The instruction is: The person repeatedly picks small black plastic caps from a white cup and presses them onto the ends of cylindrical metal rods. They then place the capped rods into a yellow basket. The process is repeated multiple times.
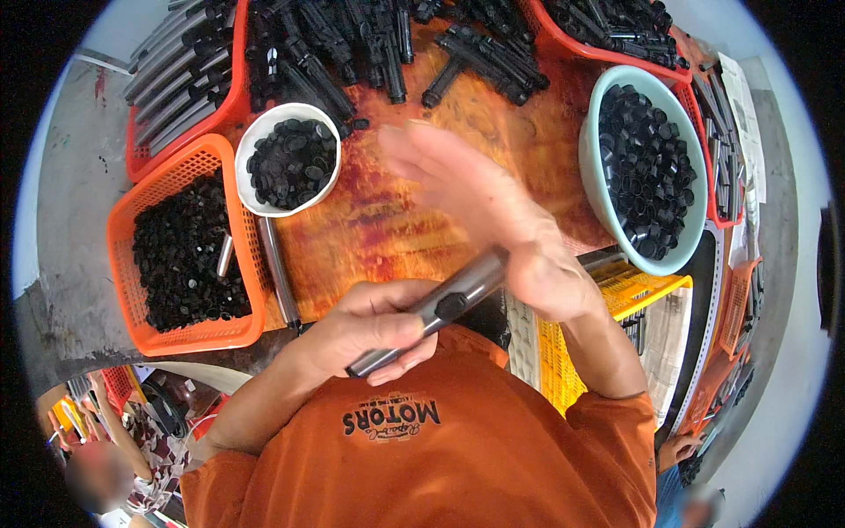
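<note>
My left hand (377,324) is closed around a dark grey metallic tube (473,280), in front of my chest. The tube slants, its upper end to the right, and a black oval button-like piece (451,305) sits on its side near my thumb. At that upper end, the heel of my right hand (502,207) is against or very close to the tube; I cannot tell which. The right fingers are stretched out over the table, smeared by motion, and hold nothing.
Left on the table (370,220) are an orange basket (251,308) of small black parts, a white bowl (247,195) of black caps and a loose tube (279,273). A light blue bowl (602,204) of black rings stands right. Black tubes (387,44) lie behind; people work nearby.
</note>
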A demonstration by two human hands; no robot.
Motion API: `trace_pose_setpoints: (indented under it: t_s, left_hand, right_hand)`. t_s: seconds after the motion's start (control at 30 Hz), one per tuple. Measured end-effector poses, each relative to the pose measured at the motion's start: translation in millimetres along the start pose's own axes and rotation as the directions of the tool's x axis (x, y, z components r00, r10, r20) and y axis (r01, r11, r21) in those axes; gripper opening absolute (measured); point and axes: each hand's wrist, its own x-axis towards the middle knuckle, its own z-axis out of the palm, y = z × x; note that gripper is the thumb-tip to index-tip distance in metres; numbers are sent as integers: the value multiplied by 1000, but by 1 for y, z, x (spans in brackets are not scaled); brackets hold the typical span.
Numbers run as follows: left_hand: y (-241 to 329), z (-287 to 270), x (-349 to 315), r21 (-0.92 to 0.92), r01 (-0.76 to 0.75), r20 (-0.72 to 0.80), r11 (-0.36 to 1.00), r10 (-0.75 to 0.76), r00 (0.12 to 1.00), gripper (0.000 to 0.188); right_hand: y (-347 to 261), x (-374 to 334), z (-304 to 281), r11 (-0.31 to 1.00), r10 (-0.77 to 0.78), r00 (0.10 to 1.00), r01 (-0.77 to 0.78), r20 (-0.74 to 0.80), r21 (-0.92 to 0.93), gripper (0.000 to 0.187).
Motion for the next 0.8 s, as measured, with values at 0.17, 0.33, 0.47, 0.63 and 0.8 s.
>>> trace_pose_setpoints:
  t_s: [0.17, 0.33, 0.47, 0.63, 0.8]
  left_hand:
    - [-7, 4, 4, -179, -55, 54, 982, 66, 996, 57]
    - [-1, 17, -1, 245, -61, -140, 968, 98, 985, 46]
    - [-4, 13, 9, 928, -345, 208, 138, 577, 790, 57]
    - [-7, -2, 17, 982, -186, 169, -36, 605, 778, 55]
    - [-1, -5, 4, 495, -42, -166, 868, 142, 976, 53]
  right_hand:
    - [-10, 3, 6, 998, 58, 995, -60, 80, 16, 120]
    - [-5, -7, 10, 996, 77, 991, -81, 109, 35, 113]
    - [12, -9, -6, 983, -105, 975, 132, 194, -128, 86]
    - [30, -9, -1, 982, 50, 990, -73, -132, -173, 85]
    - [22, -1, -6, 974, 213, 968, -200, -136, 103, 113]
